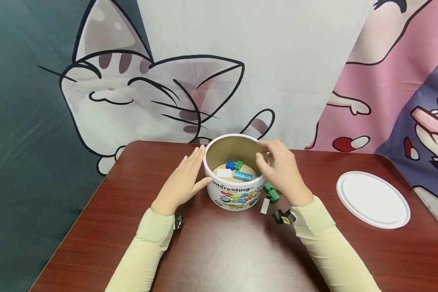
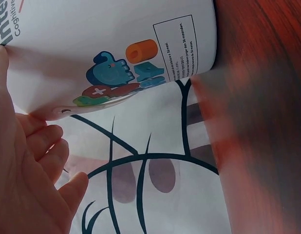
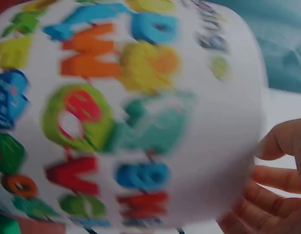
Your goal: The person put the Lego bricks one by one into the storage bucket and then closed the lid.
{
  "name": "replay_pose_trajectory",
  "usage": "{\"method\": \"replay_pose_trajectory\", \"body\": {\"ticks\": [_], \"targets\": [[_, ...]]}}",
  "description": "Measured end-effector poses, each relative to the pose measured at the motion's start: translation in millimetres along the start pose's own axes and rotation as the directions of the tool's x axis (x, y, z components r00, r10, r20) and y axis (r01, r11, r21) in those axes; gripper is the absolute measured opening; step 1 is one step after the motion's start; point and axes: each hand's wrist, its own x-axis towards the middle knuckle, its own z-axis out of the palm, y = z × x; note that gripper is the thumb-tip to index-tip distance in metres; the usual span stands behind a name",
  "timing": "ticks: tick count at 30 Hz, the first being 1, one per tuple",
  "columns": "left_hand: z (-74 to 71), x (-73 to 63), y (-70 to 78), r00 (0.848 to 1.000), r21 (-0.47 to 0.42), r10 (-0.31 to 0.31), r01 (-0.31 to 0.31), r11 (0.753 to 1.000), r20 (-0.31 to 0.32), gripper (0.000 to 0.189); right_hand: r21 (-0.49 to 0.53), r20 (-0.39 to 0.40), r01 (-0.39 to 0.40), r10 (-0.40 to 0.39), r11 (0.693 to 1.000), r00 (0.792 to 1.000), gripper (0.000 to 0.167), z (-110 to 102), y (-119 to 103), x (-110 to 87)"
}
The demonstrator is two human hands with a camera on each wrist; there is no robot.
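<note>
A white round tub (image 1: pixel 237 196) with colorful toy pictures printed on its side stands on the table. Inside it lie a light blue brick (image 1: pixel 243 175), a dark blue brick (image 1: pixel 230 165), a green brick (image 1: pixel 239 165) and a white brick (image 1: pixel 224 173). My left hand (image 1: pixel 184 180) rests against the tub's left side with its fingers fairly straight. At the right rim is my right hand (image 1: pixel 282 170), thumb apart from the loosely bent fingers, with no brick visible in it. Its fingertips are partly hidden by the tub in the right wrist view.
Green bricks (image 1: pixel 271 192) and a white flat brick (image 1: pixel 265 205) lie just right of the tub. A white round lid (image 1: pixel 373 199) lies on the right of the brown table (image 1: pixel 226 251). A cartoon-printed cloth (image 1: pixel 277 52) hangs behind.
</note>
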Motion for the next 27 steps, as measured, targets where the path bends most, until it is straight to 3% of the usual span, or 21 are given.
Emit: {"method": "replay_pose_trajectory", "body": {"ticks": [5, 11, 14, 17, 20, 27], "targets": [[0.4, 1.2, 1.1, 1.0, -0.001, 0.002, -0.002, 1.0, 0.004, 0.087, 0.019, -0.02, -0.099, 0.1, 0.995, 0.995, 0.028, -20, 13, -3.1], [0.7, 1.6, 1.6, 1.0, -0.004, 0.007, -0.007, 1.0, 0.003, 0.087, -0.028, 0.064, -0.191, 0.193, 0.981, 0.979, 0.024, -38, 33, -9.8], [1.1, 1.1, 1.7, 1.0, -0.008, 0.008, -0.008, 1.0, 0.001, 0.088, -0.058, 0.124, -0.245, 0.251, 0.968, 0.96, 0.023, -44, 41, -14.1], [2.0, 0.2, 0.9, 1.0, -0.005, 0.003, -0.003, 1.0, 0.002, 0.088, -0.096, 0.208, -0.294, 0.308, 0.951, 0.929, 0.027, -48, 49, -16.8], [2.8, -0.5, 0.3, 1.0, 0.0, 0.002, -0.002, 1.0, 0.004, 0.088, -0.156, 0.308, -0.326, 0.36, 0.932, 0.881, 0.033, -51, 57, -18.2], [1.6, -0.8, -0.4, 1.0, -0.001, 0.005, -0.005, 1.0, -0.006, 0.088, -0.308, 0.477, -0.288, 0.409, 0.907, 0.778, 0.04, -50, 78, -22.6]]}}
